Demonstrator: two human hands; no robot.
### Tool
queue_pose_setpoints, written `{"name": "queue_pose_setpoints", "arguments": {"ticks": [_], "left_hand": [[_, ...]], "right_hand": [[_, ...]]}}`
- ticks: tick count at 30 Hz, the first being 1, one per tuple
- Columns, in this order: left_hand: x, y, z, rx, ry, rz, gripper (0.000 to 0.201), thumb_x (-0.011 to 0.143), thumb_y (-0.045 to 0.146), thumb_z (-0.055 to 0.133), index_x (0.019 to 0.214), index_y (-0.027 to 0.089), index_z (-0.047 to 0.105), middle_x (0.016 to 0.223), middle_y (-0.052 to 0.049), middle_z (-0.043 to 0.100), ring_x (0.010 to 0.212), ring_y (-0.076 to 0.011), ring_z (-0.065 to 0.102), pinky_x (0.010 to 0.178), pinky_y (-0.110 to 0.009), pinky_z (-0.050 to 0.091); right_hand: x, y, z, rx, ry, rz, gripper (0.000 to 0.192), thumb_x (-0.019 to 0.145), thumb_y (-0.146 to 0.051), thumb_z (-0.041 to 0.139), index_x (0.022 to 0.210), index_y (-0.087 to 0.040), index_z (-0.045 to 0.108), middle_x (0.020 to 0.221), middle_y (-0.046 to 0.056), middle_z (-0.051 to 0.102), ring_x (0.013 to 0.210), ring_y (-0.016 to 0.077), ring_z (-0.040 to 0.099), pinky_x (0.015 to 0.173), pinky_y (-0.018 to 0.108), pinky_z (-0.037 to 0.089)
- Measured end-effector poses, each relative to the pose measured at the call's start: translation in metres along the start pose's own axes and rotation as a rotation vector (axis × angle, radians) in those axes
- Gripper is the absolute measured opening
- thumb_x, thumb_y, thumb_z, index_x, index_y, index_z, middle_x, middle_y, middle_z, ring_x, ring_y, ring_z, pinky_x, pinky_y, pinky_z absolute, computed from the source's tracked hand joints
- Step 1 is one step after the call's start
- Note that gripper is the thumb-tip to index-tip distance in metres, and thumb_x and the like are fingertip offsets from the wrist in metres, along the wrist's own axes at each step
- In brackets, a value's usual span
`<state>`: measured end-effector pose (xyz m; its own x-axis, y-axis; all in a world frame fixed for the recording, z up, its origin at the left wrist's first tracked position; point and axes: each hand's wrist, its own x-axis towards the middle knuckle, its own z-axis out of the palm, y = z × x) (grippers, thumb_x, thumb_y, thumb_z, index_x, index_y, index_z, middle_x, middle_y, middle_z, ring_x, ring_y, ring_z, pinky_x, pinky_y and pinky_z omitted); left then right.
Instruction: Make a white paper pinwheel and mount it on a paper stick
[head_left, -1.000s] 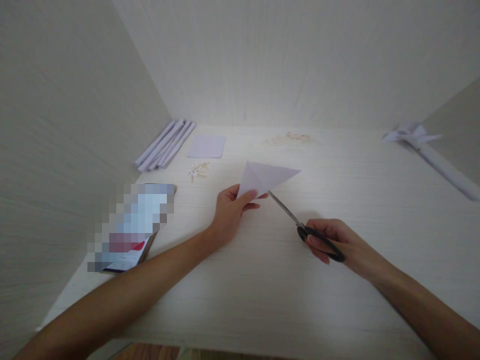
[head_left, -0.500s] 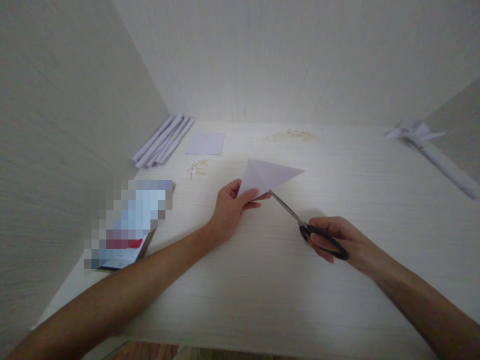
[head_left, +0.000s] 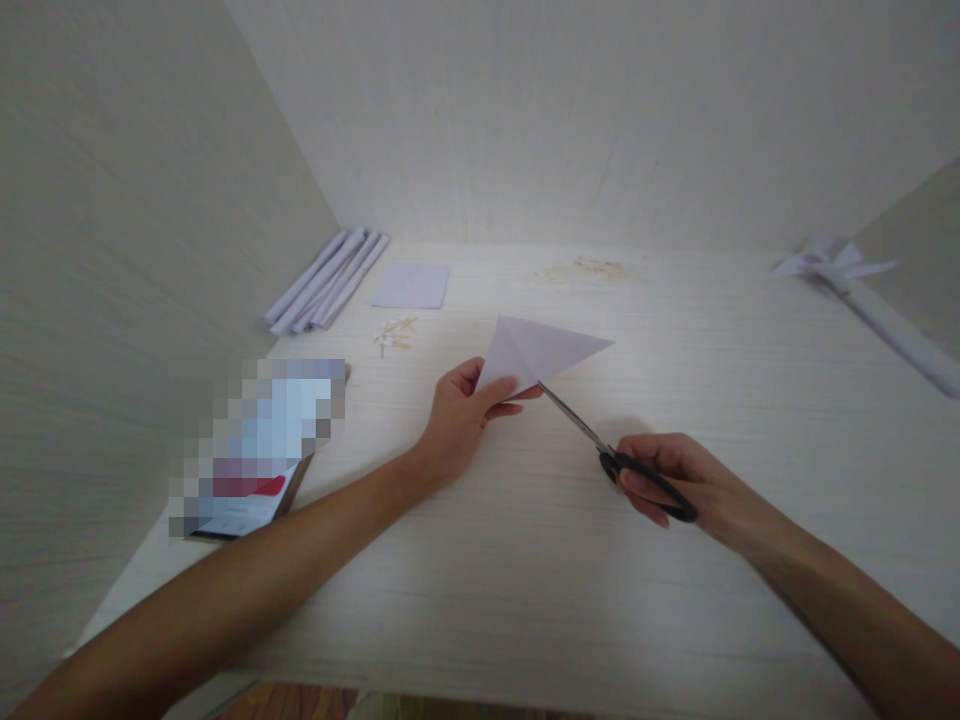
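Observation:
My left hand (head_left: 469, 415) pinches a pale piece of paper (head_left: 544, 345) by its near left corner, thumb on top and fingers beneath. A crease runs across the paper, and its far right end tapers to a point. My right hand (head_left: 667, 475) is closed around the black handles of a pair of scissors (head_left: 574, 412). The blades look closed or nearly so, and their tip meets the paper's near edge beside my left fingertips. Whether the tip has cut in, I cannot tell.
Rolled paper tubes (head_left: 328, 282) lie at the back left beside a flat paper square (head_left: 412, 286). Small sticks (head_left: 395, 335) lie in front of the square. A partly blurred phone (head_left: 262, 450) is near my left forearm. A paper pinwheel-like piece (head_left: 862, 290) rests at the right, and small scraps (head_left: 592, 268) at the back.
The paper's pointed right end has shifted very slightly to the right. Both hands and the scissors stay almost where they were.

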<state>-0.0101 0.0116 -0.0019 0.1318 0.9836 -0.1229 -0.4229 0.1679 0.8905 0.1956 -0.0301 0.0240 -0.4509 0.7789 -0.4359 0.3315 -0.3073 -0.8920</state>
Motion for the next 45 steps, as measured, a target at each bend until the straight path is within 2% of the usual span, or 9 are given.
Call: {"name": "queue_pose_setpoints", "arguments": {"ticks": [20,26,34,45], "left_hand": [[0.0002,0.0003,0.0002,0.007,-0.007,0.002,0.018,0.064,0.022,0.064,0.080,0.015,0.059,0.085,-0.003,0.067,0.069,-0.0123,0.064,0.052,-0.016,0.046],[-0.0021,0.0016,0.0004,0.087,-0.012,-0.004,0.022,0.065,0.026,0.063,0.084,0.015,0.060,0.083,-0.006,0.068,0.076,-0.0167,0.064,0.056,-0.019,0.046],[-0.0033,0.0030,0.0016,0.144,-0.067,-0.046,0.018,0.063,0.027,0.064,0.075,0.014,0.062,0.082,-0.008,0.069,0.075,-0.0193,0.064,0.059,-0.025,0.045],[-0.0034,0.0028,0.0016,0.143,-0.068,-0.044,0.018,0.065,0.027,0.062,0.078,0.014,0.062,0.083,-0.008,0.069,0.075,-0.0185,0.064,0.059,-0.024,0.045]], "right_hand": [[0.0008,0.0006,0.0022,0.026,0.008,-0.011,0.044,0.062,-0.058,0.057,0.053,-0.018,0.042,0.040,-0.006,0.037,0.036,0.0042,0.029,0.037,0.021,0.018],[0.0013,-0.0005,0.0030,0.009,0.025,-0.003,0.045,0.061,-0.060,0.056,0.054,-0.018,0.041,0.039,-0.006,0.037,0.036,0.0053,0.030,0.038,0.022,0.019],[0.0008,0.0042,0.0008,0.007,0.011,-0.042,0.044,0.063,-0.060,0.055,0.055,-0.019,0.041,0.041,-0.005,0.038,0.038,0.0065,0.032,0.038,0.023,0.021],[0.0004,0.0033,0.0005,-0.018,-0.004,-0.044,0.041,0.066,-0.058,0.054,0.058,-0.019,0.042,0.042,-0.004,0.039,0.039,0.0072,0.033,0.039,0.023,0.023]]}}
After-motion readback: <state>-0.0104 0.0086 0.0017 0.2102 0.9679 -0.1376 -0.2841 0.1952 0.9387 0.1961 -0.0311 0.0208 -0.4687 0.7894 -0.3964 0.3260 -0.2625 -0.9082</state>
